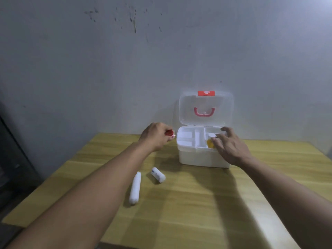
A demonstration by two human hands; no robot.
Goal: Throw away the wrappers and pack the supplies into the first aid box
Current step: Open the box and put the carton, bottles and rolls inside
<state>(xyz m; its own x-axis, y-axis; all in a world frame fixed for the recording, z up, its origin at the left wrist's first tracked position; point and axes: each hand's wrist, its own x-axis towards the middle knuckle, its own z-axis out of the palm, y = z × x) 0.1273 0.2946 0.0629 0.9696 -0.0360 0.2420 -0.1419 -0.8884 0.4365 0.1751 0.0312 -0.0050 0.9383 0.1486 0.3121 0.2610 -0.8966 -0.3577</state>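
Note:
The white first aid box (pixel 201 157) stands open at the back of the table, its clear lid (pixel 206 108) raised with a red handle and red clasp. My right hand (pixel 230 146) reaches into the box's right tray compartment, fingers around a small yellow bottle with a white cap (pixel 209 141). My left hand (pixel 156 137) hovers left of the box, closed on a small red item (pixel 169 132). A long white roll (pixel 135 188) and a short white roll with blue print (pixel 158 174) lie on the table in front.
The wooden table (pixel 179 212) stands against a grey wall; its left edge runs diagonally near my left forearm. A dark object (pixel 10 150) stands off the table at the far left.

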